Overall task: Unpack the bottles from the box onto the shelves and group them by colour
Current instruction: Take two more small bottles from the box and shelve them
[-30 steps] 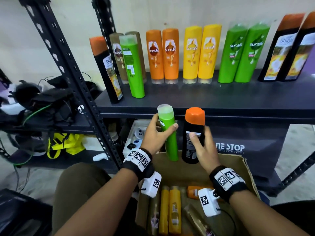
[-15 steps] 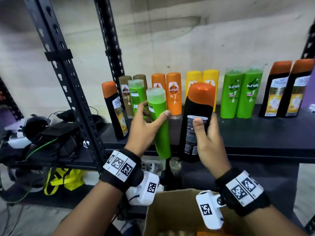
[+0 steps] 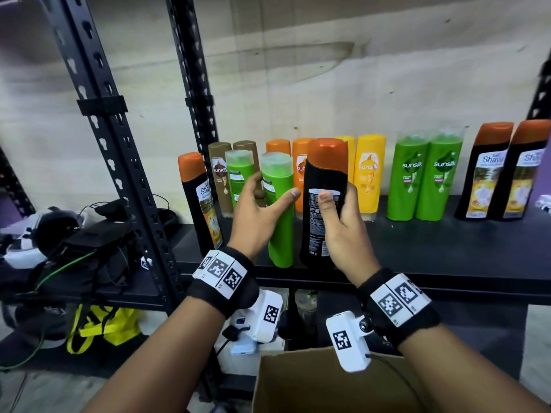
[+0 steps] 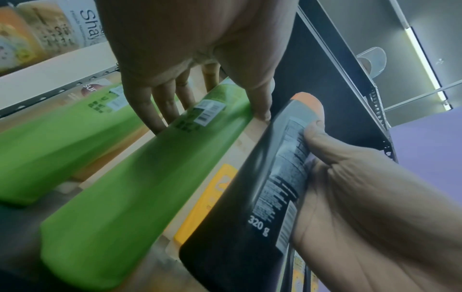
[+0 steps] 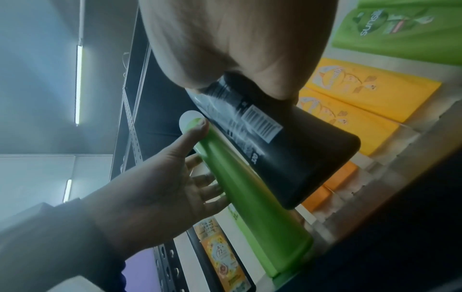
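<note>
— Head view first: what does each hand have?
— The right hand (image 3: 337, 231) is wrapped around a black bottle with an orange cap (image 3: 323, 201), thumb across its back label, upright above the front edge of the shelf (image 3: 432, 248). The left hand (image 3: 256, 216) has a green bottle (image 3: 280, 210) between thumb and loosely spread fingers; how firm that hold is, I cannot tell.
— Is the green one down?
— Its base is at the shelf's front edge, just beside the black one; contact is unclear.
— And behind them?
— Along the wall stand a black bottle (image 3: 198, 198), two brown (image 3: 220, 177), another green (image 3: 238, 174), orange, yellow (image 3: 368, 171), two green Sunsilk (image 3: 425, 174) and two black at far right (image 3: 504, 171). The cardboard box (image 3: 313, 386) sits below, between the forearms.
</note>
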{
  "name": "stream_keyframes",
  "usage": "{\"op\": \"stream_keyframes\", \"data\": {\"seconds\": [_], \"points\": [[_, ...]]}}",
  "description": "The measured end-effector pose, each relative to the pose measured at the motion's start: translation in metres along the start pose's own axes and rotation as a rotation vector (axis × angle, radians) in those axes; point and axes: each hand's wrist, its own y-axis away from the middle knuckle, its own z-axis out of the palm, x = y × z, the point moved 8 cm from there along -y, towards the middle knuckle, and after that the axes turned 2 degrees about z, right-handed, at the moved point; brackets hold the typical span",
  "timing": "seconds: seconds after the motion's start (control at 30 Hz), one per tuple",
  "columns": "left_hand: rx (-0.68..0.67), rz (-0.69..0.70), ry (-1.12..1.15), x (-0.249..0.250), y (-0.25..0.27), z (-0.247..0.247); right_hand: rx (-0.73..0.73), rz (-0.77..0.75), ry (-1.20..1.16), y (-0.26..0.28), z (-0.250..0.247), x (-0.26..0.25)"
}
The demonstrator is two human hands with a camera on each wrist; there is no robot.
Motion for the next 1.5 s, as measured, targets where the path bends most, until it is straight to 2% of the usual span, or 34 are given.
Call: {"op": "stream_keyframes", "data": {"seconds": [0.2, 0.33, 0.6, 0.83, 1.03, 1.5], "points": [[0.085, -0.039, 0.012, -0.016, -0.007, 0.002, 0.020, 0.012, 0.037, -0.004, 0.010, 0.028], [0.118, 0.017, -0.009, -0.027, 0.000, 0.006, 0.019, -0.009, 0.093, -0.006, 0.018, 0.034], [0.031, 0.056, -0.136, -0.065, 0.026, 0.016, -0.053, 0.010, 0.277, 0.026, 0.013, 0.062], [0.019, 0.058, -0.156, -0.074, 0.013, 0.024, -0.079, 0.014, 0.354, 0.030, 0.007, 0.076], [0.011, 0.007, -0.257, -0.076, -0.002, 0.034, -0.066, 0.063, 0.445, 0.010, 0.012, 0.090], [0.005, -0.132, -0.335, -0.082, -0.027, 0.053, -0.124, 0.155, 0.449, -0.011, 0.021, 0.106]]}}
